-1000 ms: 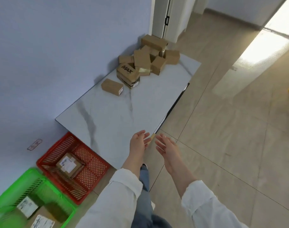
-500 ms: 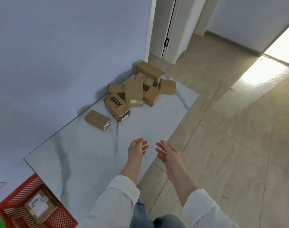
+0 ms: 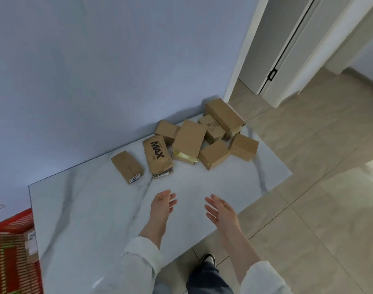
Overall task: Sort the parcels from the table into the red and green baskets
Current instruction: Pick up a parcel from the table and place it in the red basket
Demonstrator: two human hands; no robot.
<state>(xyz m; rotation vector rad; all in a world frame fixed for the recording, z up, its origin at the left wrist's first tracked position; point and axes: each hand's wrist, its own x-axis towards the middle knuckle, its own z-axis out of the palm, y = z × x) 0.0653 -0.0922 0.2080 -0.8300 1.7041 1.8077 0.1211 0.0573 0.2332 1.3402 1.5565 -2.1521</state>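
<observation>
Left hand (image 3: pixel 163 203), right hand (image 3: pixel 222 211) hovered empty by table (image 3: pixel 96 209) near edge, fingers loosely spread, palms facing, likely readying grab. Parcels (image 3: pixel 188 141) lay heaped at far corner against wall (image 3: pixel 96 81); red basket (image 3: pixel 7 262) off left end

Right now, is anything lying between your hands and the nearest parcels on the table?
Nothing visible. The left hand and right hand are open and empty, and only bare table lies between them and the two nearest parcels: the lone box and the box marked MAX. The other boxes are heaped behind those.
</observation>
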